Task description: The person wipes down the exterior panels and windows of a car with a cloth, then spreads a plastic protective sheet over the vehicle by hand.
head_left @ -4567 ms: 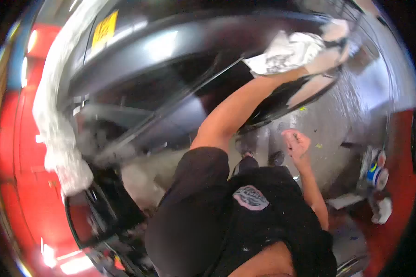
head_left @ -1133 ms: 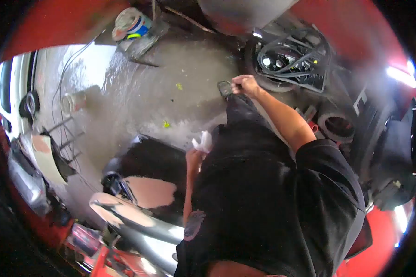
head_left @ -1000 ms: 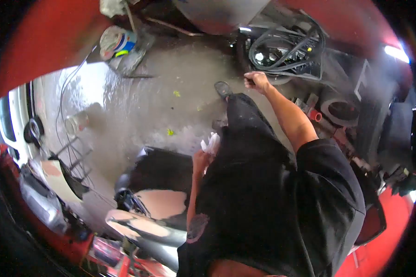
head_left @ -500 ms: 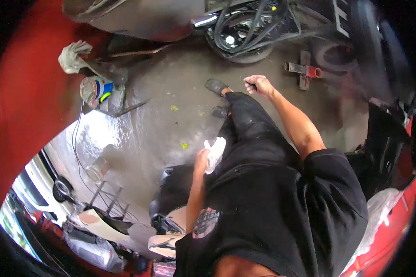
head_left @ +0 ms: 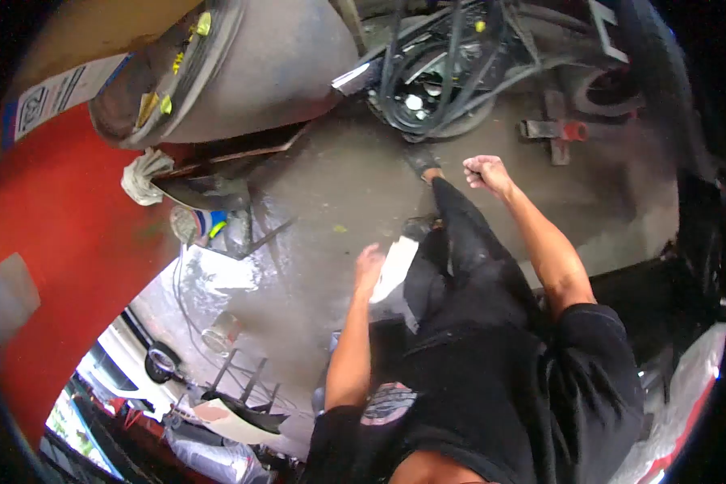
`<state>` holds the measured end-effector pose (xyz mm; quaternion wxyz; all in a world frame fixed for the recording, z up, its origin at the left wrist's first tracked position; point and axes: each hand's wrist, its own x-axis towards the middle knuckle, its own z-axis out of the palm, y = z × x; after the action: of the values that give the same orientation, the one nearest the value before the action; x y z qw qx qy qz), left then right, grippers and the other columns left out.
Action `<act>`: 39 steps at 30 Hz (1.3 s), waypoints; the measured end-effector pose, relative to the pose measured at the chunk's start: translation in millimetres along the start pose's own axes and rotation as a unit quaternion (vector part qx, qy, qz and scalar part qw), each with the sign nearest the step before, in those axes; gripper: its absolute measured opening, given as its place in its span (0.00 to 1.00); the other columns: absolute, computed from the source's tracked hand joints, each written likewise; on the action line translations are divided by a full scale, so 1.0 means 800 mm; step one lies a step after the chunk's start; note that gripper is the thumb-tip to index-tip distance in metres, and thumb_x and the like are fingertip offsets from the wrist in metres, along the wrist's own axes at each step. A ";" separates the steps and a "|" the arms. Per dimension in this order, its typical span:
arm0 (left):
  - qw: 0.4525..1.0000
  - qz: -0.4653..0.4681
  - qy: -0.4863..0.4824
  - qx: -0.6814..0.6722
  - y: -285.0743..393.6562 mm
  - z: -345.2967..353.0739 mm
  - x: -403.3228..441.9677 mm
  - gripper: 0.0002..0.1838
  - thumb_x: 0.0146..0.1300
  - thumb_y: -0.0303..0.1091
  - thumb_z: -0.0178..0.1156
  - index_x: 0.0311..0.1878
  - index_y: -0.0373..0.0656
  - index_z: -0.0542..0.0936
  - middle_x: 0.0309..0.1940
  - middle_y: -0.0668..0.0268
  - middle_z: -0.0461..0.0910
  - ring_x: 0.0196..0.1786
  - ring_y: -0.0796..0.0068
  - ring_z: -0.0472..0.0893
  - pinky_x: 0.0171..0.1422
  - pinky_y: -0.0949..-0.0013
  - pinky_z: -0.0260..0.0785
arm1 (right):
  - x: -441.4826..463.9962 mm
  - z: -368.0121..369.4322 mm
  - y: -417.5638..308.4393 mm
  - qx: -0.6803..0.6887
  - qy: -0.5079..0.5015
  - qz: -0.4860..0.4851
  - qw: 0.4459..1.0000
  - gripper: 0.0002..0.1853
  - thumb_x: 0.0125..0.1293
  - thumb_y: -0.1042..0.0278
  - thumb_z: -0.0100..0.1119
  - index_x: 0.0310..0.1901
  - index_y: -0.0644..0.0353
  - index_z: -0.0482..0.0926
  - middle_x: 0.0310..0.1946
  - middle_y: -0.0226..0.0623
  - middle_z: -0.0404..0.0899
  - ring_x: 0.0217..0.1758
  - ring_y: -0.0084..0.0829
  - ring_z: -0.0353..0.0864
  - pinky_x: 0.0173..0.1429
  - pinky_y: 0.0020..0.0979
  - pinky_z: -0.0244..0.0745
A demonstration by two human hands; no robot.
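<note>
My left hand (head_left: 369, 268) is in front of my left thigh, slightly blurred. A white cloth or paper wad (head_left: 394, 268) hangs from it on its inner side. Farther forward, over the floor, my right hand (head_left: 487, 173) has its fingers curled closed. A dark patch shows between those fingers, too small to name. Both arms are bent, and one leg is stretched forward in mid-step with a dark shoe (head_left: 420, 164).
A red panel (head_left: 81, 234) fills the left side. Near it are a white bag (head_left: 143, 176) and a labelled bucket (head_left: 189, 224). Ahead lie coiled black hoses (head_left: 427, 81) and a metal cross-shaped stand (head_left: 555, 129). A clear container (head_left: 220, 332) sits on the wet-looking floor.
The view has shifted, and more of the grey drum-like body and a labelled carton shows at upper left. My legs have stepped. The white wad has stretched out longer beside my left hand.
</note>
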<state>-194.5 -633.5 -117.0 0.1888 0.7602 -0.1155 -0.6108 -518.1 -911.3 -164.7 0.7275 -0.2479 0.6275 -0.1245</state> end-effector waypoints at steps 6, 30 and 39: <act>0.978 0.195 0.042 -0.061 0.258 0.004 0.201 0.29 0.62 0.17 0.58 0.69 0.39 0.75 0.52 0.58 0.84 0.47 0.68 0.86 0.50 0.67 0.80 | 0.063 0.052 -0.107 -0.027 -0.063 -0.039 0.997 0.09 0.75 0.67 0.59 0.49 0.62 0.83 0.36 0.30 0.84 0.30 0.19 0.82 0.35 0.24 0.81; 0.958 0.243 0.103 -0.108 0.352 0.024 0.363 0.22 0.63 0.24 0.63 0.61 0.36 0.83 0.82 0.41 0.52 0.83 0.56 0.58 0.79 0.63 0.59 | 0.244 0.108 -0.265 0.042 -0.084 -0.118 0.989 0.12 0.74 0.65 0.62 0.50 0.65 0.83 0.40 0.36 0.83 0.40 0.28 0.85 0.47 0.29 0.84; 0.944 0.269 0.140 -0.133 0.371 0.036 0.309 0.14 0.65 0.25 0.62 0.52 0.34 0.87 0.80 0.38 0.56 0.76 0.62 0.70 0.68 0.67 0.70 | 0.352 0.162 -0.313 -0.013 -0.100 -0.150 0.984 0.11 0.71 0.71 0.61 0.49 0.69 0.83 0.41 0.37 0.84 0.41 0.29 0.86 0.50 0.28 0.85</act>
<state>-150.0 -1005.7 -213.6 0.4599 0.7465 -0.2059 -0.4346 -308.4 -1235.4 -263.7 0.7562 -0.3600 0.5091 -0.1985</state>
